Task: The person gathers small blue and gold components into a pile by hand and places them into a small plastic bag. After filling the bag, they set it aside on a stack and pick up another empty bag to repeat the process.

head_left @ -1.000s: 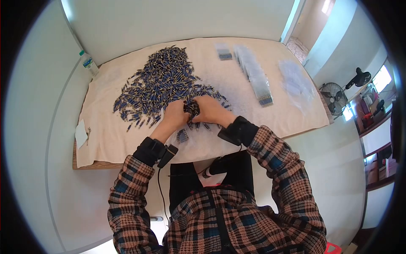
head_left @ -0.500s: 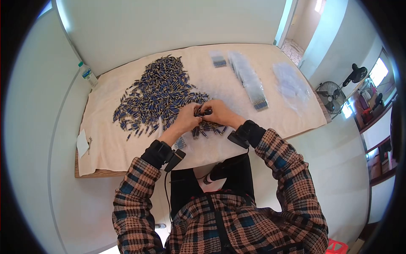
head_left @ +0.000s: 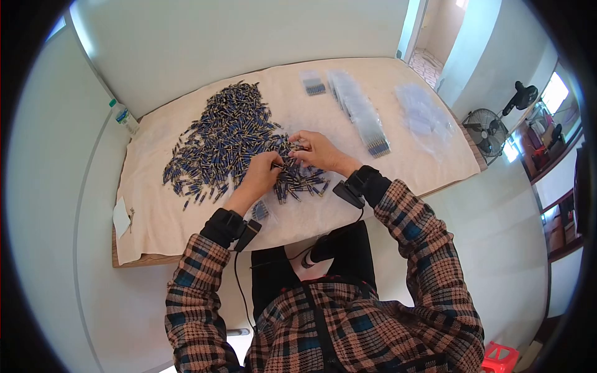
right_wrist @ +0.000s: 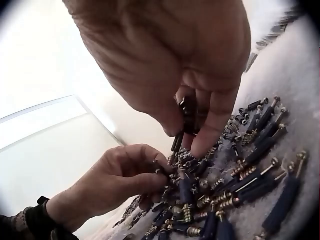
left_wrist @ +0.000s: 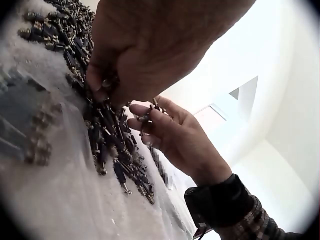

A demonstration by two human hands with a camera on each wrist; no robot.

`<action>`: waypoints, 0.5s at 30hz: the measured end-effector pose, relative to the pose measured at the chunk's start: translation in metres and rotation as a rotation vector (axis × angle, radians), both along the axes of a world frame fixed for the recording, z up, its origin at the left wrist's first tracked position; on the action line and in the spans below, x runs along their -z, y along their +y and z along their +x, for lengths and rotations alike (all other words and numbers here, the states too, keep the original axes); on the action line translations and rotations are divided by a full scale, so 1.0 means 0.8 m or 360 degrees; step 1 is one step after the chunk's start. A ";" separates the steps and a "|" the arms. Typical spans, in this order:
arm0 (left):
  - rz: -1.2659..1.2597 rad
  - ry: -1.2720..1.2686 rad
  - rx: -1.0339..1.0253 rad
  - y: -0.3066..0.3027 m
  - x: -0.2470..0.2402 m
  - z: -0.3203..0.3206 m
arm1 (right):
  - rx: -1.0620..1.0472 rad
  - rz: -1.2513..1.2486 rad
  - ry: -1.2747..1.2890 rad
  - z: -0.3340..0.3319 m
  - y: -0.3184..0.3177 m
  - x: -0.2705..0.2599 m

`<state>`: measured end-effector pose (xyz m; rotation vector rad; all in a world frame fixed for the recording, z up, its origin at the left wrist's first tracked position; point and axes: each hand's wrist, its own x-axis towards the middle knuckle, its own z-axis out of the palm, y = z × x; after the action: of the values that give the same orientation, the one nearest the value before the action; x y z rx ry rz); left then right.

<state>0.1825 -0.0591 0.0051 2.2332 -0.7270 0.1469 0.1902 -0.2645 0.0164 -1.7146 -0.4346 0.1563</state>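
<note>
A large pile of small dark blue and brass metal parts [head_left: 233, 133] spreads over the cloth. At its near right edge, the left hand [head_left: 260, 177] pinches one or more of them between thumb and fingers. Close beside it the right hand [head_left: 320, 152] holds a few pieces in curled fingers; the right wrist view shows them between thumb and fingers of that hand [right_wrist: 175, 60]. Loose parts [right_wrist: 270, 185] lie under both hands. A clear bag with parts in it [head_left: 260, 210] lies just in front of the left wrist.
Filled clear bags [head_left: 360, 115] overlap in a row at the right, with another bag [head_left: 313, 84] beside them. Flat clear bags [head_left: 426, 115] lie farther right. A bottle [head_left: 124, 117] stands at the left edge, near a white paper [head_left: 121, 216]. A fan [head_left: 486, 132] is beyond the table.
The hands have drawn apart from being cupped together over a dark cluster. More loose parts now show beneath them at the pile's near right edge.
</note>
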 end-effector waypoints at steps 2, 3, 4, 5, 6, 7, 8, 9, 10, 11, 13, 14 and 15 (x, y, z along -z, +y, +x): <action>0.0032 -0.0034 -0.0017 0.002 -0.007 -0.005 | -0.0027 -0.0035 0.0032 0.002 -0.002 0.006; 0.0016 0.0023 -0.0007 0.002 -0.010 -0.008 | -0.0043 -0.0055 0.0048 0.004 -0.003 0.009; 0.0000 0.0079 0.0000 0.003 -0.013 -0.010 | -0.0045 -0.0063 0.0047 0.006 -0.005 0.011; -0.0017 0.0136 0.0006 0.004 -0.018 -0.012 | -0.0044 -0.0057 0.0080 0.004 -0.006 0.010; -0.0025 0.0136 0.0002 0.004 -0.021 -0.013 | -0.0043 -0.0051 0.0115 0.002 -0.006 0.009; -0.0030 0.0163 0.0005 0.002 -0.025 -0.016 | -0.0042 -0.0045 0.0151 0.001 -0.005 0.008; -0.0035 0.0190 0.0009 -0.002 -0.028 -0.019 | -0.0044 -0.0051 0.0153 0.000 -0.005 0.007; -0.0038 0.0215 0.0015 -0.004 -0.029 -0.020 | -0.0037 -0.0066 0.0108 0.000 -0.004 0.006; -0.0042 0.0215 0.0015 -0.006 -0.029 -0.019 | -0.0030 -0.0080 0.0063 0.000 -0.005 0.006; -0.0081 0.0260 0.0036 -0.007 -0.028 -0.019 | -0.0022 -0.0094 0.0018 0.000 -0.005 0.005; -0.0157 0.0353 0.0076 -0.009 -0.025 -0.017 | -0.0008 -0.0085 0.0010 0.002 -0.005 0.004; -0.0159 0.0352 0.0075 -0.009 -0.022 -0.016 | 0.0006 -0.0072 0.0001 0.003 -0.005 0.003; -0.0179 0.0241 0.0065 -0.008 -0.018 -0.013 | 0.0019 -0.0059 -0.0007 0.002 -0.005 0.001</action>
<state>0.1718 -0.0656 0.0191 2.0956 -0.6651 -0.0017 0.1920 -0.2682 0.0154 -1.7537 -0.4269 0.1528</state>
